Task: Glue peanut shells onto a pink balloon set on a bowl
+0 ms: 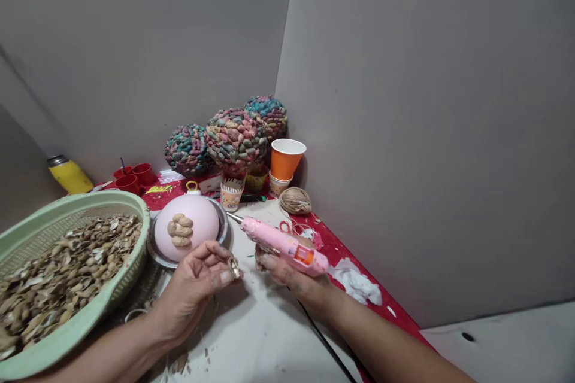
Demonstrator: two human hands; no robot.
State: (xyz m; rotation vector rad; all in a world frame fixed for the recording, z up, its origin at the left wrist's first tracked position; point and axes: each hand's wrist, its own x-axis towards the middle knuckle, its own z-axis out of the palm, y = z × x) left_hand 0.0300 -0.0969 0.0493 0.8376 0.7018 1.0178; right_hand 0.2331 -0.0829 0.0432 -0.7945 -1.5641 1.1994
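Between the thumb and fingers of my left hand (197,287) is half a peanut shell (234,266), its pale hollow side showing. My right hand (291,278) is wrapped round a pink hot glue gun (281,244), whose metal nozzle points left toward a balloon. That pale pink balloon (162,224) rests in a metal bowl (223,233), just beyond my left hand. Several peanut shells (181,230) are stuck in a cluster on its near side. The glue gun's black cord (321,338) runs down toward the front edge.
A green plastic basket (144,215) full of peanut shells stands at left. Behind are several painted shell-covered balls (236,139), an orange paper cup (286,161), red cups (144,174) and a yellow bottle (72,176). Twine (295,200) and white tissue (357,281) lie at right.
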